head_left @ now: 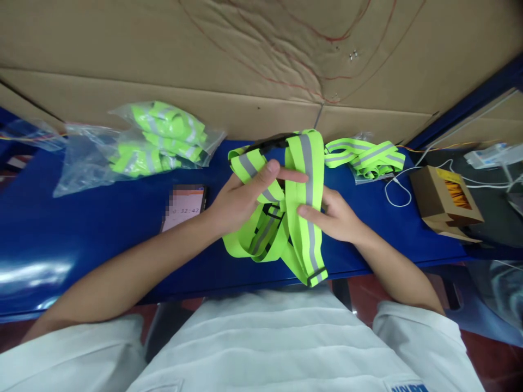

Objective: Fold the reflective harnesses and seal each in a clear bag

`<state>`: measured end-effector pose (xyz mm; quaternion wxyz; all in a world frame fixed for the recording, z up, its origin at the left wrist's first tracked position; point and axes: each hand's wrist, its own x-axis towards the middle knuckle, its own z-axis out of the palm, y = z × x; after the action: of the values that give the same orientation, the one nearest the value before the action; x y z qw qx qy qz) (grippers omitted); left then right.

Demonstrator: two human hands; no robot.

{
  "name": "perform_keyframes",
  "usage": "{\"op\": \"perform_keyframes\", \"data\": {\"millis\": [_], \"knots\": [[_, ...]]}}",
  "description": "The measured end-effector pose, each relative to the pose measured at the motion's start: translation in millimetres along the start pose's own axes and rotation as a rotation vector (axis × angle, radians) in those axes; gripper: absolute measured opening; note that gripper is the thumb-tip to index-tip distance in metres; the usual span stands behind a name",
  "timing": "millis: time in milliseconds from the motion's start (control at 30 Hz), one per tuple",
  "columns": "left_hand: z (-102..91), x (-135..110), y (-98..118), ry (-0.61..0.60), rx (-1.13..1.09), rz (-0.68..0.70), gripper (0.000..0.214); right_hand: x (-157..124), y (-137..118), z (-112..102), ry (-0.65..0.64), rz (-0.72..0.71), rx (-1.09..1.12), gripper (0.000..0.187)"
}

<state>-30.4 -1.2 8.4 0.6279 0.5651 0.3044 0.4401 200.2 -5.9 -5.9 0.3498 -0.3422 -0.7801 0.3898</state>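
Note:
Between my hands hangs a neon yellow-green reflective strap harness [300, 228] with grey stripes and black buckles, held above the front part of the blue table. My left hand [253, 190] is closed on its left loop, thumb on top and a finger reaching across toward the right band. On the other side, my right hand [335, 215] pinches the wide right band, thumb in front and the other fingers hidden behind it. The lower straps droop in loops, and a black slider sits at the bottom end near my shirt.
Bagged green straps [163, 141] lie at the back left, beside a phone [183, 207] showing a timer. More reflective straps [368, 155] rest at the back right. An open cardboard box [433, 198] and white cables [398, 190] are farther right. A cardboard panel [163, 49] backs the blue table [102, 218].

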Motion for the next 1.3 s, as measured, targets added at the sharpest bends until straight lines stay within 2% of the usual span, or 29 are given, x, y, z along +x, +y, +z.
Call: {"op": "perform_keyframes", "data": {"millis": [167, 267, 367, 467, 500, 567, 633, 667, 700, 767, 833, 867, 1000, 1133, 1300], "knots": [[2.5, -1.1, 7.2, -0.214, 0.183, 0.021, 0.054, -1.4, 4.4, 11.9, 0.014, -0.047, -0.032, 0.032], [4.5, -0.9, 2.3, -0.286, 0.258, 0.050, 0.054, 0.9, 13.0, 16.7, 0.001, -0.044, -0.090, 0.032], [5.8, -1.2, -1.3, -0.236, 0.246, 0.049, 0.052, 1.3, 13.4, 11.9, -0.093, -0.051, -0.162, 0.038], [5.7, -1.3, -1.0, -0.117, 0.205, 0.036, 0.048, -2.0, 2.4, -4.8, -0.201, -0.064, -0.245, 0.055], [5.1, -1.1, -0.9, -0.090, 0.228, 0.043, 0.048, -3.3, -2.3, -11.2, -0.175, -0.067, -0.260, 0.062], [3.8, -0.6, -2.0, -0.091, 0.315, 0.057, 0.050, -5.4, -10.8, -22.0, -0.010, -0.080, -0.239, 0.071], [2.9, -0.4, -5.2, -0.161, 0.385, 0.048, 0.051, -6.0, -16.1, -27.8, 0.154, -0.091, -0.189, 0.077], [2.9, -0.5, -7.3, -0.218, 0.397, 0.030, 0.050, -5.8, -17.4, -28.7, 0.175, -0.086, -0.169, 0.077], [3.2, -0.8, -9.3, -0.275, 0.397, 0.006, 0.049, -5.3, -17.9, -28.8, 0.145, -0.076, -0.166, 0.073], [4.5, -1.3, -12.6, -0.368, 0.376, -0.036, 0.045, -4.1, -17.6, -27.0, -0.009, -0.032, -0.204, 0.057], [5.7, -1.3, -14.0, -0.424, 0.356, -0.077, 0.040, -3.0, -16.6, -24.5, -0.140, 0.031, -0.247, 0.041], [6.1, -0.9, -14.1, -0.442, 0.352, -0.088, 0.036, -2.5, -16.2, -23.4, -0.159, 0.063, -0.261, 0.037], [7.2, 1.9, -13.4, -0.431, 0.331, -0.058, 0.024, -1.5, -18.4, -21.1, -0.033, 0.116, -0.250, 0.038], [13.0, 0.9, -15.1, -0.343, 0.305, 0.004, 0.025, -1.1, -23.5, -20.2, 0.153, 0.099, -0.181, 0.041], [21.1, -4.6, -18.2, -0.237, 0.254, -0.050, 0.028, -1.7, -23.5, -20.3, 0.263, 0.083, -0.196, 0.042]]}}
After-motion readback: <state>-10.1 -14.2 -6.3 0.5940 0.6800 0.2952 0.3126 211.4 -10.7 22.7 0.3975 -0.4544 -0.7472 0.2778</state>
